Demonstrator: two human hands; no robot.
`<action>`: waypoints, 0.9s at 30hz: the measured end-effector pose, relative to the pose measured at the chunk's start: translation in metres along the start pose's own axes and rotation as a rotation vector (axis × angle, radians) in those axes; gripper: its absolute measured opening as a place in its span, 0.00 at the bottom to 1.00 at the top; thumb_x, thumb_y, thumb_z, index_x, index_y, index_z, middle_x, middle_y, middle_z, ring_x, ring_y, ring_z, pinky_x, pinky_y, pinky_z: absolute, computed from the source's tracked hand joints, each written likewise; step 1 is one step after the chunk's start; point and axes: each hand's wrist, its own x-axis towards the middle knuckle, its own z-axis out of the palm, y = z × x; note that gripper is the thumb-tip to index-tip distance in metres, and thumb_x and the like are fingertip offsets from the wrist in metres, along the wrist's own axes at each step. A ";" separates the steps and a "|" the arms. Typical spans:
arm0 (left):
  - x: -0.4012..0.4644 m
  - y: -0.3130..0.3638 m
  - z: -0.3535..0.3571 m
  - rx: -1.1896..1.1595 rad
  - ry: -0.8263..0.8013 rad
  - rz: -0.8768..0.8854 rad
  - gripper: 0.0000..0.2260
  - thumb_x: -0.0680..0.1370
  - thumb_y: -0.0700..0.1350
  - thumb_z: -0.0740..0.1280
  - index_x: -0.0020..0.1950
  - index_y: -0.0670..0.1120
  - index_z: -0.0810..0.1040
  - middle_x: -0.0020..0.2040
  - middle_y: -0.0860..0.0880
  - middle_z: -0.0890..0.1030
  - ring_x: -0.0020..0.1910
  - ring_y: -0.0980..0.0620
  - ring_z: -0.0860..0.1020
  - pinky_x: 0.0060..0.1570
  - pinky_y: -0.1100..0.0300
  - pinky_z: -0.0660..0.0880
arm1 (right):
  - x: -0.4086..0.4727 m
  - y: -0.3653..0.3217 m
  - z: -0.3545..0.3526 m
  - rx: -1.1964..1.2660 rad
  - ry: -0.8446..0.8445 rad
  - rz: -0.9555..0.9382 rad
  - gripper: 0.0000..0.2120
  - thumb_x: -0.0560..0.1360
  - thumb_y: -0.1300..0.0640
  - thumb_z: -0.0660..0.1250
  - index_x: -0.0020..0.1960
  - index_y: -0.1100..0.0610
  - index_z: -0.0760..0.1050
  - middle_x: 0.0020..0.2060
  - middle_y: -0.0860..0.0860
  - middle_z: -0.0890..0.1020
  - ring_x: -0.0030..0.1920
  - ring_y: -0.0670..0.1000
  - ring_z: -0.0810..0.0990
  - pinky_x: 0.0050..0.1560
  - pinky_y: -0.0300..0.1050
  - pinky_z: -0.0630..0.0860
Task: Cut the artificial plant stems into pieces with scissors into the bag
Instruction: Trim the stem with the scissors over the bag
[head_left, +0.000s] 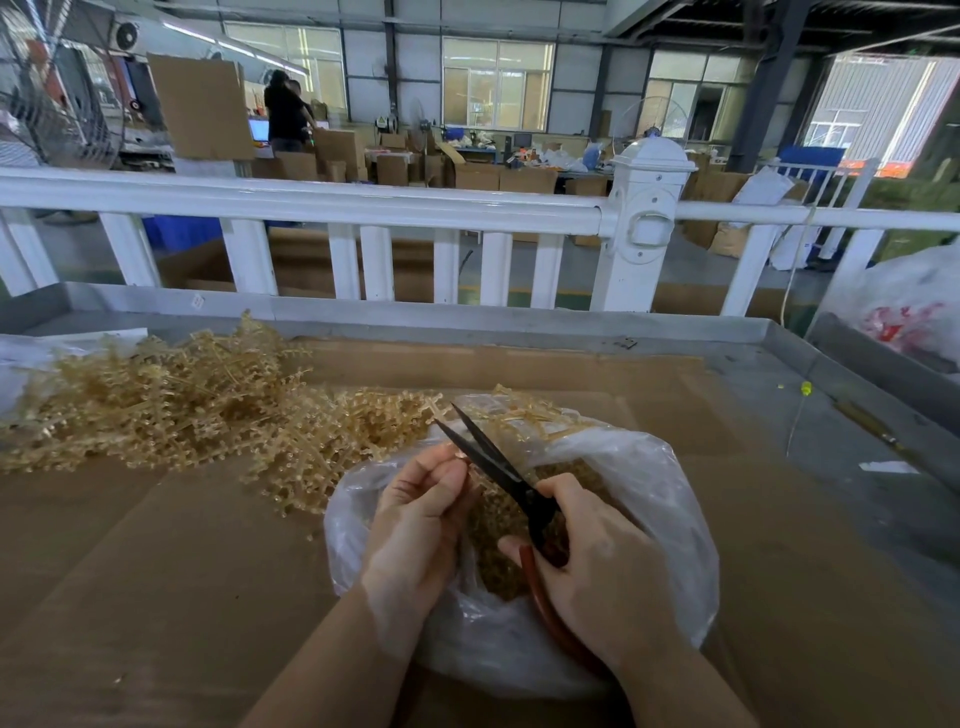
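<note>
Two bare forearms enter from the near edge. Left hand (415, 525) and right hand (597, 566): no sleeves, gloves, rings or watch visible.

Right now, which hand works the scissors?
The right hand, gripping the red handles of the scissors; the left hand only pinches a stem.

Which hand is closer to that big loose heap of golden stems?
Left. The left hand sits right beside the heap; the right hand, gripping the scissors, is farther away.
</note>
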 end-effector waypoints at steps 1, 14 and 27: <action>0.000 0.000 0.000 0.004 -0.004 -0.005 0.07 0.74 0.30 0.62 0.48 0.39 0.77 0.41 0.43 0.78 0.39 0.51 0.79 0.41 0.63 0.80 | 0.000 0.000 0.000 -0.002 -0.007 -0.001 0.18 0.69 0.38 0.67 0.51 0.49 0.75 0.39 0.42 0.79 0.39 0.41 0.78 0.40 0.31 0.72; -0.006 0.006 0.003 0.022 -0.071 -0.056 0.09 0.74 0.31 0.60 0.41 0.39 0.79 0.40 0.43 0.83 0.39 0.50 0.83 0.41 0.61 0.81 | -0.001 0.001 0.001 -0.003 -0.055 -0.022 0.18 0.70 0.38 0.63 0.53 0.49 0.73 0.41 0.43 0.78 0.42 0.44 0.77 0.42 0.35 0.75; -0.008 0.005 0.005 0.055 -0.039 -0.062 0.07 0.75 0.32 0.61 0.44 0.38 0.77 0.41 0.42 0.81 0.42 0.48 0.80 0.51 0.56 0.78 | -0.001 -0.001 0.000 -0.040 -0.053 -0.025 0.18 0.70 0.40 0.65 0.53 0.51 0.74 0.42 0.44 0.79 0.42 0.45 0.78 0.41 0.36 0.76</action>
